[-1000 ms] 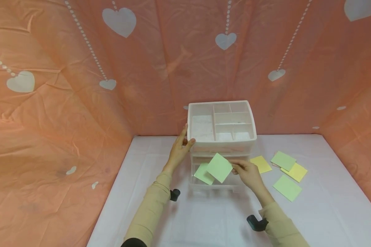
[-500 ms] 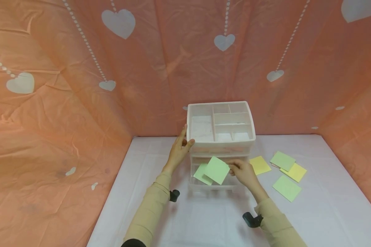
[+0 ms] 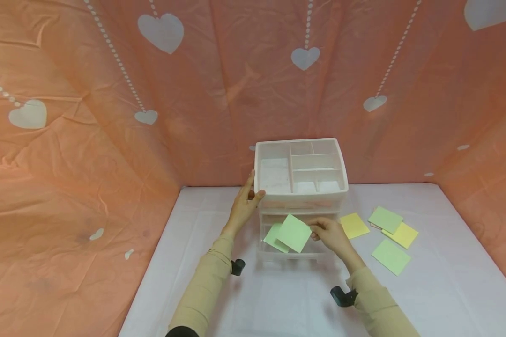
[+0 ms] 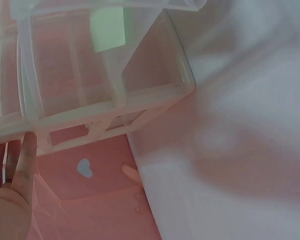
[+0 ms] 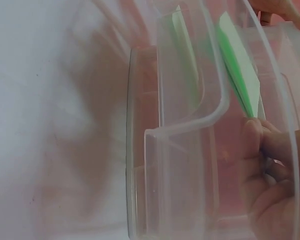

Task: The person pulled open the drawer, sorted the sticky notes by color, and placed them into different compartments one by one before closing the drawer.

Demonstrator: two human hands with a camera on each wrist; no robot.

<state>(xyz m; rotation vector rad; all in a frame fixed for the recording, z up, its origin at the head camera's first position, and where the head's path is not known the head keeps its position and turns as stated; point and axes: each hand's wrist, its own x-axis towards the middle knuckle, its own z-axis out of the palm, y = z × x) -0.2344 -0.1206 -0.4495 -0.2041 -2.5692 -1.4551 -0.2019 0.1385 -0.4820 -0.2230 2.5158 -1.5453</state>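
Note:
A white plastic drawer organizer (image 3: pixel 301 194) with a divided top tray stands at the back of the table. Its clear lower drawer (image 3: pixel 316 256) is pulled out. My left hand (image 3: pixel 242 208) rests against the organizer's left side, fingers straight, thumb at the front corner of the top. Between thumb and fingers, my right hand (image 3: pixel 331 236) pinches a light green sticky note pad (image 3: pixel 294 233) by its right corner, over the drawer. Another green sticky note pad (image 3: pixel 274 238) lies inside the drawer, partly hidden by the held one. The right wrist view shows the held pad (image 5: pixel 240 62) tilted.
Right of the organizer lie a yellow sticky note pad (image 3: pixel 354 225), a green pad (image 3: pixel 385 219) overlapping another yellow pad (image 3: pixel 405 235), and a separate green pad (image 3: pixel 391 257). An orange cloth backdrop (image 3: pixel 236 93) with hearts rises behind the white table (image 3: pixel 278 299).
My right hand has moved slightly left and down with the green sticky note pad, bringing it lower over the drawer. The left hand stays against the organizer.

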